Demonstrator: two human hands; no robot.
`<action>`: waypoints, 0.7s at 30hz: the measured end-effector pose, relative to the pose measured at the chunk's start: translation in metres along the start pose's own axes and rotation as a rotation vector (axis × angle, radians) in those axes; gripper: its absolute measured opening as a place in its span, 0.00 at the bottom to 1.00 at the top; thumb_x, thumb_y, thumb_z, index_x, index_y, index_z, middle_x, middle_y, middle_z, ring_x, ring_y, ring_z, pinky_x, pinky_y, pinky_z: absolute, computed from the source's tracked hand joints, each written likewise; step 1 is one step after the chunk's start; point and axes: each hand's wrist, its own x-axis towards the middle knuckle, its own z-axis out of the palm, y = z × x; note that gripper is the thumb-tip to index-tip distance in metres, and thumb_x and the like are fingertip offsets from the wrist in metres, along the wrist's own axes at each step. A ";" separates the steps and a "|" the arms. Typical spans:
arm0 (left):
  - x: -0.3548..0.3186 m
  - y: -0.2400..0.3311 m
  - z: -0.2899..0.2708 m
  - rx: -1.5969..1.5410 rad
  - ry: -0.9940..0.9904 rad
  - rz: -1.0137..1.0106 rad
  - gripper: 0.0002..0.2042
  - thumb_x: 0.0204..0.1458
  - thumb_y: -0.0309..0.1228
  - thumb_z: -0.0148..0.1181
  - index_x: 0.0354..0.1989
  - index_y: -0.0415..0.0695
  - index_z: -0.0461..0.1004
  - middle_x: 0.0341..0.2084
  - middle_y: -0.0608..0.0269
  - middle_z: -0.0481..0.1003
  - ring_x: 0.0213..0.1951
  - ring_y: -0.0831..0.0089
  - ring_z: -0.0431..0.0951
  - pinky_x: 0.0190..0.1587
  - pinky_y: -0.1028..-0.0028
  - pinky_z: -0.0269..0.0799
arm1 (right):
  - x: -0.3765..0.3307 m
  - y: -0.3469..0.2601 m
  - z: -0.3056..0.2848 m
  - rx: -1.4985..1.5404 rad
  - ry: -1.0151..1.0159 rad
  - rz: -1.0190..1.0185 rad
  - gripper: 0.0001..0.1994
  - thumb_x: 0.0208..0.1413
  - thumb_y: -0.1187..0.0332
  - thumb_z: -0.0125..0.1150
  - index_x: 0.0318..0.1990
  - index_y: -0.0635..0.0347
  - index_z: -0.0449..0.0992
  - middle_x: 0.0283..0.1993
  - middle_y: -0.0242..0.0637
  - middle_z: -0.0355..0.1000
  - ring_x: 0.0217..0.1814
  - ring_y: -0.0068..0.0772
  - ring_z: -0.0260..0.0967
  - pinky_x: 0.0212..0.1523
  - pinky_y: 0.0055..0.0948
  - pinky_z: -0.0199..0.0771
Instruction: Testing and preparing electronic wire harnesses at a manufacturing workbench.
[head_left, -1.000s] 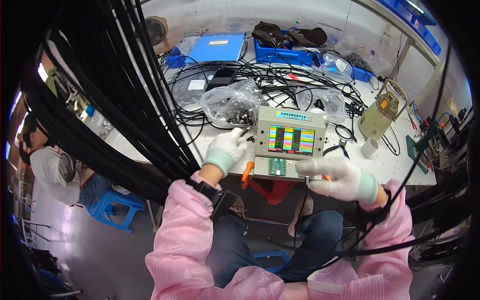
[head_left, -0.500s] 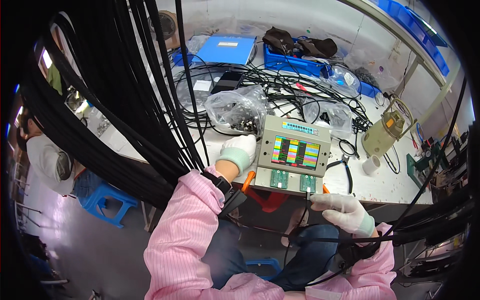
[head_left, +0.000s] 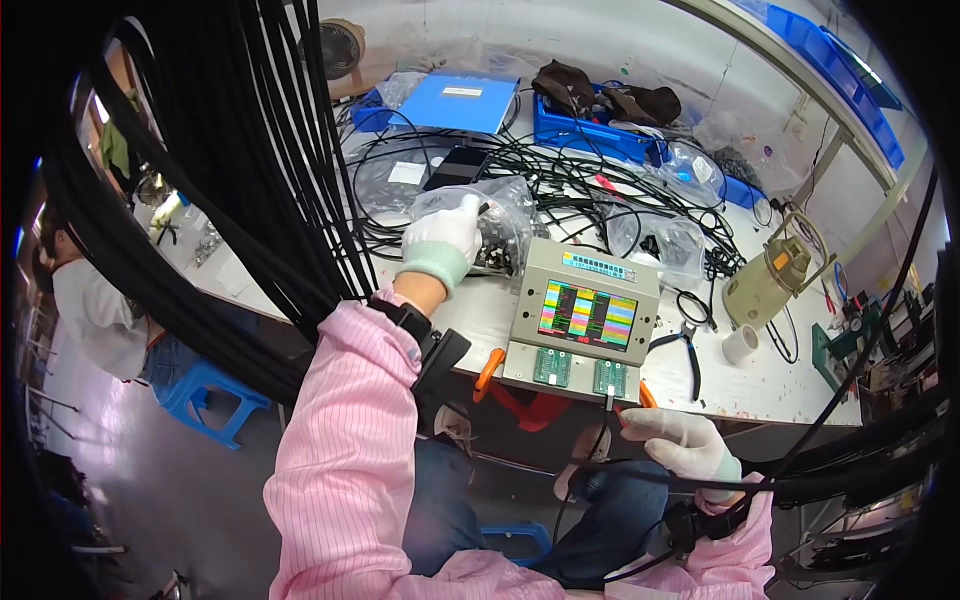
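My hands are well apart, both in white gloves. My left hand (head_left: 445, 243) is over the worktop (head_left: 800, 385), at the near side of a clear bag (head_left: 512, 200) of small parts. A small dark thing shows at its fingertips; whether they are pinched on it, I cannot tell. My right hand (head_left: 685, 444) is just off the front edge, half curled, thumb and fingers parted, close beside a plug (head_left: 609, 403).

The tester (head_left: 585, 305) sits at the middle of the front edge, its coloured screen lit. Two green boards (head_left: 552, 367) lie along its near side, and the plug is at the right one, its black cable hanging past the edge. An orange handle (head_left: 488, 375) stands at the tester's left.

Toward the right end are pliers (head_left: 693, 362), a white cup (head_left: 740, 344) and a jug (head_left: 768, 285). Loose cables (head_left: 560, 172) tangle toward the back edge, before a blue bin (head_left: 600, 138).
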 end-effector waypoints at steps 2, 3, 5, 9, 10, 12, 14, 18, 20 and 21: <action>-0.001 -0.006 0.013 -0.050 0.107 0.159 0.13 0.47 0.37 0.50 0.41 0.49 0.66 0.30 0.54 0.74 0.33 0.53 0.75 0.35 0.59 0.70 | -0.001 -0.002 -0.001 -0.020 0.006 0.018 0.19 0.52 0.75 0.52 0.53 0.70 0.64 0.50 0.39 0.67 0.51 0.27 0.64 0.52 0.24 0.63; -0.004 -0.008 0.018 -0.074 0.160 0.237 0.13 0.47 0.38 0.50 0.40 0.49 0.65 0.30 0.55 0.73 0.32 0.53 0.75 0.34 0.59 0.69 | -0.001 -0.003 -0.001 -0.039 0.012 0.036 0.19 0.52 0.74 0.52 0.53 0.70 0.64 0.50 0.39 0.67 0.50 0.27 0.65 0.52 0.24 0.63; -0.015 -0.010 0.020 -0.006 0.129 0.331 0.12 0.47 0.37 0.50 0.39 0.49 0.66 0.31 0.56 0.72 0.31 0.54 0.75 0.34 0.59 0.69 | -0.001 -0.003 -0.001 -0.056 0.021 0.048 0.19 0.52 0.74 0.52 0.53 0.70 0.64 0.50 0.39 0.67 0.50 0.27 0.65 0.52 0.24 0.63; -0.018 -0.010 0.029 0.168 0.069 0.495 0.09 0.47 0.36 0.51 0.36 0.48 0.67 0.31 0.57 0.69 0.29 0.55 0.75 0.31 0.60 0.70 | -0.002 0.000 -0.001 0.015 0.039 0.046 0.19 0.52 0.74 0.51 0.52 0.69 0.65 0.49 0.39 0.67 0.50 0.26 0.65 0.52 0.24 0.63; -0.016 -0.010 0.035 0.208 0.072 0.474 0.08 0.47 0.35 0.51 0.34 0.48 0.68 0.31 0.57 0.68 0.29 0.56 0.75 0.30 0.61 0.70 | -0.001 0.001 0.001 0.009 0.052 0.048 0.19 0.52 0.74 0.51 0.52 0.69 0.65 0.49 0.39 0.68 0.50 0.26 0.65 0.51 0.23 0.63; -0.013 -0.011 0.040 0.247 0.076 0.452 0.07 0.47 0.35 0.51 0.32 0.48 0.68 0.32 0.58 0.67 0.28 0.57 0.75 0.30 0.61 0.70 | -0.001 0.002 0.002 -0.003 0.075 0.053 0.19 0.52 0.74 0.51 0.52 0.69 0.65 0.48 0.40 0.68 0.49 0.25 0.65 0.50 0.22 0.64; -0.012 -0.013 0.039 0.253 0.088 0.474 0.06 0.46 0.34 0.52 0.30 0.47 0.69 0.32 0.59 0.67 0.28 0.58 0.75 0.28 0.61 0.70 | 0.000 0.002 0.002 -0.004 0.071 0.062 0.19 0.53 0.74 0.51 0.52 0.68 0.65 0.47 0.39 0.68 0.49 0.24 0.65 0.50 0.22 0.64; -0.012 -0.015 0.028 0.140 0.125 0.486 0.06 0.45 0.34 0.53 0.27 0.47 0.70 0.32 0.60 0.67 0.28 0.59 0.74 0.28 0.61 0.69 | -0.001 0.003 0.001 -0.011 0.072 0.088 0.18 0.53 0.74 0.50 0.53 0.68 0.65 0.45 0.39 0.69 0.48 0.23 0.65 0.49 0.20 0.64; -0.012 -0.014 0.022 0.079 0.141 0.488 0.06 0.45 0.34 0.53 0.27 0.47 0.70 0.32 0.60 0.67 0.28 0.59 0.74 0.29 0.61 0.69 | -0.002 0.004 0.000 -0.021 0.085 0.102 0.18 0.53 0.74 0.50 0.53 0.68 0.65 0.44 0.39 0.70 0.47 0.23 0.65 0.49 0.20 0.64; -0.011 -0.013 0.020 0.069 0.146 0.481 0.06 0.45 0.35 0.54 0.27 0.47 0.70 0.32 0.61 0.67 0.29 0.59 0.74 0.29 0.62 0.69 | -0.002 0.004 0.000 -0.023 0.087 0.102 0.18 0.53 0.74 0.50 0.53 0.68 0.65 0.44 0.39 0.70 0.47 0.23 0.65 0.49 0.20 0.64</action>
